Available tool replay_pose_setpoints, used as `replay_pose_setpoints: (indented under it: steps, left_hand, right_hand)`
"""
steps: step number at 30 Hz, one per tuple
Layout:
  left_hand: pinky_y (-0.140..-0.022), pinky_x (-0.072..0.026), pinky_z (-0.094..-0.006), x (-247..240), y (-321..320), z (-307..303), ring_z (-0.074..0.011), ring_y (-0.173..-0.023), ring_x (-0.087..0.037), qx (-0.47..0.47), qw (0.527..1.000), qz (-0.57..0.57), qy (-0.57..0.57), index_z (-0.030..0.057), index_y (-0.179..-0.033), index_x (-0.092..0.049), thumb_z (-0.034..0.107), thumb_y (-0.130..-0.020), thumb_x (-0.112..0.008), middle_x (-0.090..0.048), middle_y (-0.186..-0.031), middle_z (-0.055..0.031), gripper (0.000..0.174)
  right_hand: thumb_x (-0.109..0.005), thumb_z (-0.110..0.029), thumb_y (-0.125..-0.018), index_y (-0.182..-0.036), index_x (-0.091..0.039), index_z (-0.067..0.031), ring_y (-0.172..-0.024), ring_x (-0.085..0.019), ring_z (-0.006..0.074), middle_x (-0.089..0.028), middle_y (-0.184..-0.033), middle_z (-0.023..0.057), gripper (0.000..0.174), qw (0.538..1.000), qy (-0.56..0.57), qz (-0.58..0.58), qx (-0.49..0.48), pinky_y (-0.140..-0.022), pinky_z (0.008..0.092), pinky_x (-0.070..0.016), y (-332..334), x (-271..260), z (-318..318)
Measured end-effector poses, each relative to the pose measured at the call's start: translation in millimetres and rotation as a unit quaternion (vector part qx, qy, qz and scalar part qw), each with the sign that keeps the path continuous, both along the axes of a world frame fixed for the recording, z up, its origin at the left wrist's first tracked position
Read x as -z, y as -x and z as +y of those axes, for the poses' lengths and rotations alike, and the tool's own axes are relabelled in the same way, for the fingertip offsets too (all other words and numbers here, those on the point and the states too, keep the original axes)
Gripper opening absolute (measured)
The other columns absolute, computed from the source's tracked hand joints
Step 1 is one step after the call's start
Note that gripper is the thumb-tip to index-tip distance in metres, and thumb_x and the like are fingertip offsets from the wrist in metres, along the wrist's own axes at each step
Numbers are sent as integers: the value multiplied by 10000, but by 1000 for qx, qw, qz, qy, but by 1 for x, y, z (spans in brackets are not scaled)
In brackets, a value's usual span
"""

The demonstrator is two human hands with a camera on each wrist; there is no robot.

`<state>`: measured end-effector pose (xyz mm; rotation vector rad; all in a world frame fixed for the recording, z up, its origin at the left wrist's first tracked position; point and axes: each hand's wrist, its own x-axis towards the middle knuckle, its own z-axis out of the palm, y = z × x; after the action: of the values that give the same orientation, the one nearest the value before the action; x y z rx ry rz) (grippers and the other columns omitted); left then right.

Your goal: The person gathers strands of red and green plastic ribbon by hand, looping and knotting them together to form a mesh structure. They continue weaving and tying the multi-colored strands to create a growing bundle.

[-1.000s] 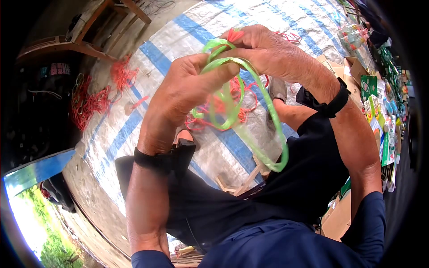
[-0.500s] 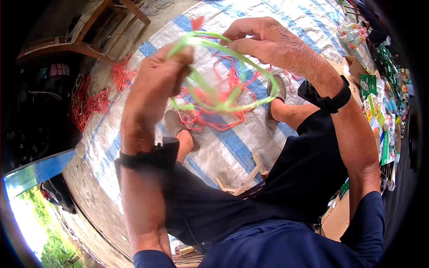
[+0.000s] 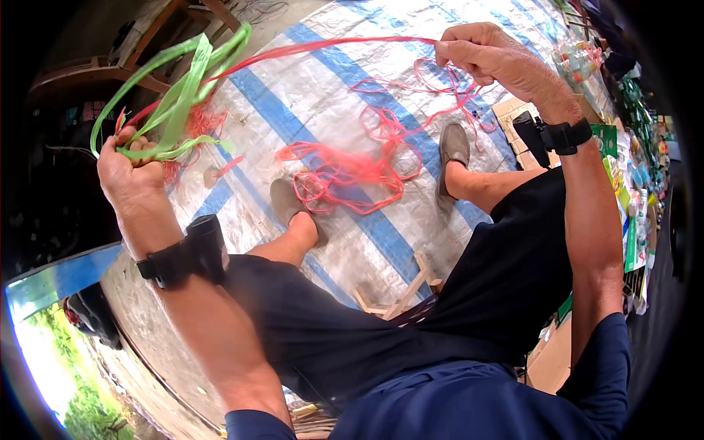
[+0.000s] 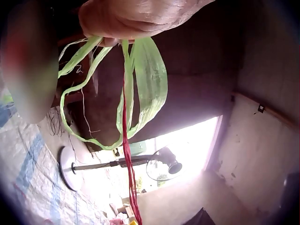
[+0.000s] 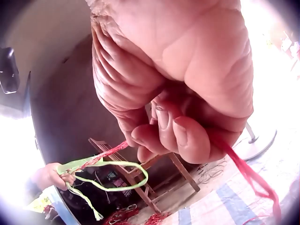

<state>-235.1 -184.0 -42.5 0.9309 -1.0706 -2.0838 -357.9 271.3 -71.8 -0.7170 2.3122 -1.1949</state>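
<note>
At the left of the head view, my left hand (image 3: 133, 167) grips loops of flat green plastic twine (image 3: 189, 95) together with the end of a red plastic twine (image 3: 315, 45). The green loops stand up above the fist, with a loose tail to the right. My right hand (image 3: 500, 60), raised at the upper right, pinches the red twine, which stretches nearly straight between the hands. In the right wrist view the fingers (image 5: 187, 136) curl in, with red strands (image 5: 248, 176) running out on the far side. The left wrist view has the red strands hanging beside the green loop (image 4: 152, 79).
A tangle of red twine (image 3: 352, 176) lies on the blue-and-white striped tarp (image 3: 381, 249) between the feet. More red twine (image 3: 202, 121) lies at the left near a wooden chair (image 3: 110, 73). Cartons and bottles (image 3: 638, 198) crowd the right side. A fan (image 4: 164, 164) stands behind.
My hands have spread from close together: the left moved far left with the green loops, the right slightly up and right. A length of red twine is now drawn out between them.
</note>
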Motion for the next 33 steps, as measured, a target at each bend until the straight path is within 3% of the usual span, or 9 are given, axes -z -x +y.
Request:
replay_pose_setpoints:
  steps: [4,6,8,15,21,22,24,26,33]
  left_hand:
    - [-401,-263,-195,-4,10,67,-31,-464,-396,44,975,-61,209,62,-956,-641,206,-957,-611,-707,-817,-67,147]
    - [-462,-349,-191,4,6,108,-59,-479,-445,163,920,-29,355,83,-924,-731,230,-954,-618,-695,-725,-19,188]
    - [-478,-328,-214,16,5,143,-21,-524,-413,254,879,-45,400,75,-951,-751,251,-959,-619,-632,-664,44,220]
    - [-568,-450,-245,49,3,192,-82,-622,-551,430,820,-8,376,-3,-916,-676,187,-979,-556,-644,-738,-17,233]
    - [-575,-415,-249,30,-7,188,-89,-634,-535,534,801,-93,254,3,-914,-684,250,-970,-589,-617,-731,-11,270]
    - [-575,-415,-249,30,-6,185,-89,-634,-535,535,800,-93,254,3,-914,-684,250,-970,-589,-617,-731,-11,270]
    - [-459,-247,-197,28,-6,178,0,-510,-338,524,796,-122,276,92,-878,-666,301,-984,-612,-468,-627,99,240]
    - [-431,-201,-213,16,-4,168,-12,-484,-276,472,837,-133,243,141,-765,-588,287,-981,-612,-401,-610,107,261]
    - [-415,-198,-207,1,9,68,-28,-434,-270,213,969,-50,117,148,-888,-545,244,-1028,-535,-427,-614,91,170]
  right_hand:
    - [-618,-333,-938,-929,-731,-79,-611,-465,59,-558,-667,-34,279,999,-40,17,-25,-513,247,-352,-26,-18,-30]
    - [-610,-309,-931,-899,-725,-46,-674,-518,72,-600,-701,-1,289,991,-51,42,-119,-592,260,-412,-31,-8,-47]
    - [-620,-313,-930,-920,-725,-19,-678,-542,79,-633,-713,22,312,989,-50,38,-134,-600,274,-431,-51,-16,-68]
    - [-624,-238,-946,-915,-726,5,-548,-515,85,-620,-626,45,266,985,57,105,-121,-514,273,-403,-52,13,-86]
    - [-634,-252,-957,-847,-718,-8,-520,-492,78,-583,-596,28,281,982,13,147,-118,-475,266,-374,-48,4,-74]
    - [-637,-259,-957,-847,-721,-14,-516,-492,82,-587,-601,30,281,981,2,146,-126,-475,266,-376,-47,2,-72]
    - [-638,-275,-957,-863,-728,-20,-527,-499,88,-599,-614,35,286,982,-29,144,-118,-481,274,-383,-43,2,-66]
    - [-639,-291,-958,-879,-734,-25,-538,-507,94,-610,-626,40,293,982,-60,142,-109,-487,283,-390,-36,6,-58]
    - [-618,-427,-934,-884,-725,-23,-550,-480,86,-582,-631,8,421,990,-81,113,19,-485,276,-371,-9,19,-19]
